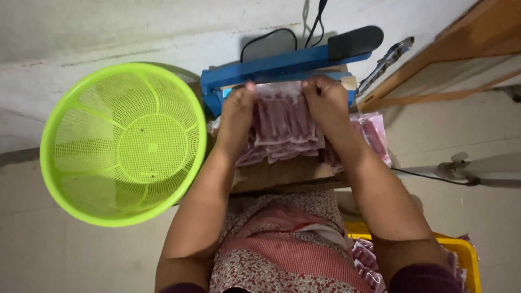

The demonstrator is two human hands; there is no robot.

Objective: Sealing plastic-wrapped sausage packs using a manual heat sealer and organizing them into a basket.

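— Under the blue sealer's arm, what sits there?
— A clear pouch of reddish sticks, its top edge at the sealer, lying on a pile of like pouches.
— And the hands?
— Left hand and right hand pinch its upper corners, fingers clamped on the plastic.
— Nearby?
— A green basket at left, a yellow crate at lower right.

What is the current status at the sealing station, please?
Both hands, left hand and right hand, pinching one clear packet at the blue sealer. More packets stacked beneath. Green basket at left, nothing blocking.
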